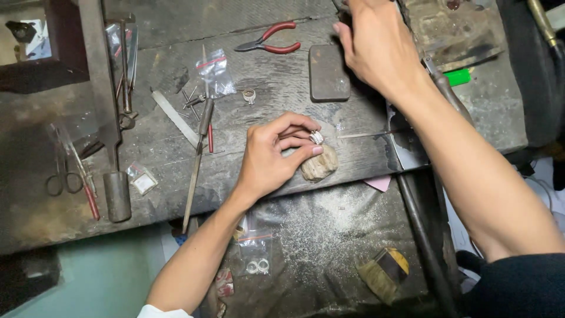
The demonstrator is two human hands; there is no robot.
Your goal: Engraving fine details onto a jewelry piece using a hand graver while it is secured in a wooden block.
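Bag (255, 254) holds two rings; left hand (273, 156) fingers pinch ring (316, 137).

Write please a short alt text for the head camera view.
The left hand pinches a silver ring against a worn wooden peg on a scratched workbench. The right hand reaches to the far edge, beyond red-handled pliers, files and scissors.

ring (316, 137): shiny silver metal | bench (282, 82): rough worn wood | pliers (269, 42): glossy red plastic handles
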